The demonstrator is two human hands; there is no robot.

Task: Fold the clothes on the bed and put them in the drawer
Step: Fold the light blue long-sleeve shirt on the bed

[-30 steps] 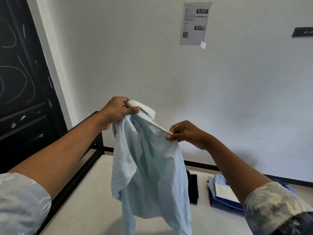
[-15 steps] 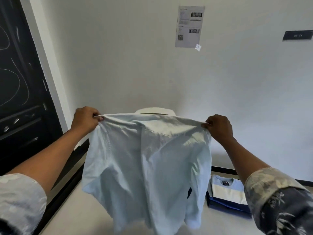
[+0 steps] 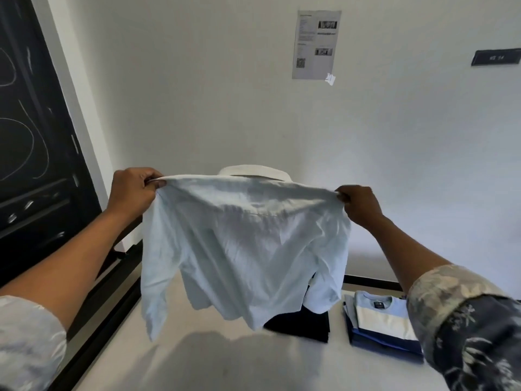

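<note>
I hold a pale blue collared shirt (image 3: 242,241) spread out in the air above the bed (image 3: 225,362). My left hand (image 3: 132,190) pinches its left shoulder and my right hand (image 3: 358,204) pinches its right shoulder. The white collar (image 3: 253,172) stands up at the top edge, away from me. The sleeves and hem hang loose, clear of the mattress. A folded dark garment (image 3: 307,323) lies on the bed behind the shirt, partly hidden by it.
A stack of folded clothes with a blue and cream striped T-shirt (image 3: 380,320) on top sits at the right of the bed. A black bed frame rail (image 3: 112,300) runs along the left. A dark door (image 3: 33,165) stands at left; a white wall with a paper notice (image 3: 314,43) is ahead.
My hands moved apart from a bunched grip near the collar to the two shoulders, stretching the shirt out flat. In the last half second it rose slightly and its hem swung.
</note>
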